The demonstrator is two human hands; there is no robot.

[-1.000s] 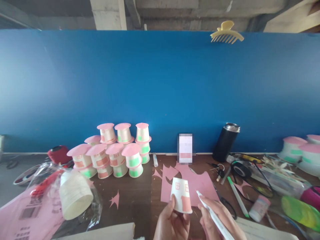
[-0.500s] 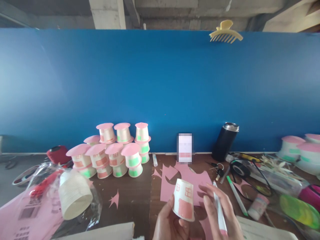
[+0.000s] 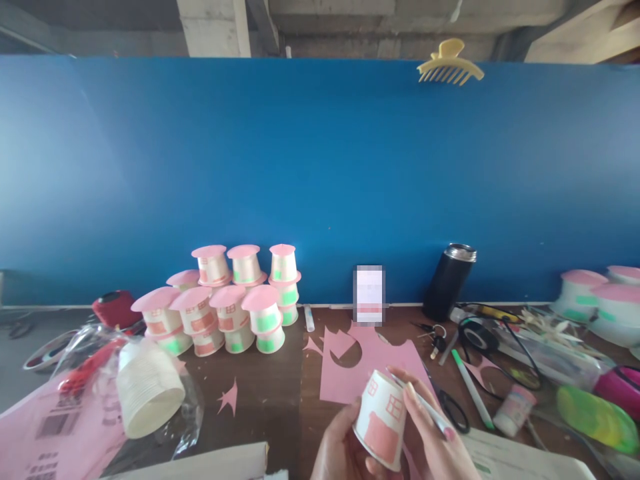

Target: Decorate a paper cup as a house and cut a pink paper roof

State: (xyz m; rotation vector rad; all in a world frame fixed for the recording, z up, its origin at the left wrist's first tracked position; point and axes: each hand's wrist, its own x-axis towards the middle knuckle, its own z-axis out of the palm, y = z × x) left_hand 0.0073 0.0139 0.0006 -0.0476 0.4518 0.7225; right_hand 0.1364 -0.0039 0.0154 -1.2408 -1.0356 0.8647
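A white paper cup, bottom side up and tilted, carries red-drawn windows and a filled red door shape. My left hand is closed around its left and lower side. In my right hand is a slim white marker with a pink end toward me. The fingertips of that hand rest at the cup's upper right side; the marker's tip is hidden there. Behind the cup lies a cut sheet of pink paper with round pieces taken out. Black-handled scissors lie beside my right hand.
Decorated cups with pink tops stand stacked at left, near a bagged stack of plain cups. At right are a black flask, keys, a green-capped marker and a small bottle. A blue partition rises behind.
The cup has shifted right and tilted more in my left hand. My right hand, with the marker, has moved in against the cup. The scissors' black handles have come into view.
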